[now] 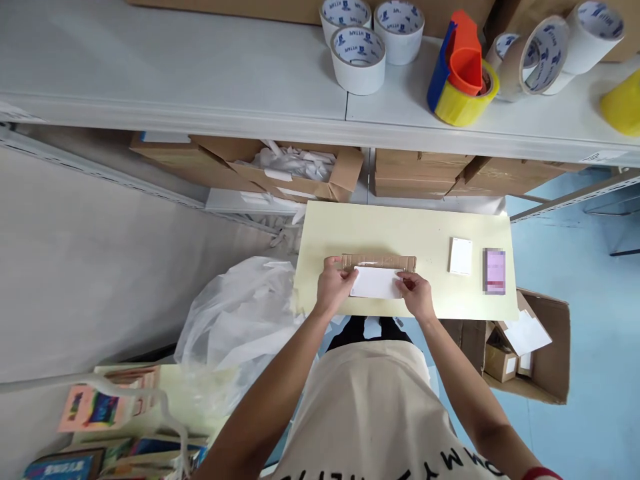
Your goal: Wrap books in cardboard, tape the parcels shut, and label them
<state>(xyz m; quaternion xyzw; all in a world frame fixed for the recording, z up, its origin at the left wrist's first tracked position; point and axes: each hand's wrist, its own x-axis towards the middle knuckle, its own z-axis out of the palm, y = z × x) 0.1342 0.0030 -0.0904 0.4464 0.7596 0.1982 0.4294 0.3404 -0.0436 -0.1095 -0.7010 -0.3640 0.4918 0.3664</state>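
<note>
A flat brown cardboard piece point(379, 261) lies on the pale yellow table point(390, 230), and a white card or label point(375, 283) rests on its near side. My left hand point(334, 285) pinches the card's left end, with fingers also on the cardboard's left end. At the card's right end, my right hand point(416, 295) pinches it with curled fingers. Both hands stay near the table's front edge.
A small white box point(461, 256) and a pink item point(495, 271) lie to the right on the table. Above, a white shelf point(175, 67) carries tape rolls point(358, 59) and an orange tape dispenser point(463, 70). Cardboard boxes point(530, 353), a plastic bag point(235, 320).
</note>
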